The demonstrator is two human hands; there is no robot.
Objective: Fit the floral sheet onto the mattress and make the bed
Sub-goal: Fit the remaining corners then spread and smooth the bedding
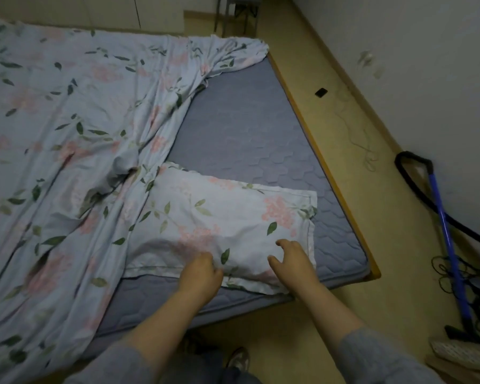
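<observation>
Pale walls and a yellowish floor point(302, 65) surround a low wooden bed frame point(325, 162). On it lies a grey-blue quilted mattress point(247, 128). The floral sheet point(67, 120) is heaped in long folds over the left part of the mattress and trails off the near edge. The right side and near corner are uncovered. A matching pillow point(219, 214) lies on that bare corner, in the sheet's way. The person's left hand point(201, 273) has its fingers curled into the pillow's near edge, apparently gripping the cloth. The right hand point(292, 263) is over the pillow's right end with fingers spread and bent; I cannot tell whether they touch it. The step in hand looks like clearing the pillow. Next, I judge, both hands must lift it aside, then draw the sheet across to the right corners.
</observation>
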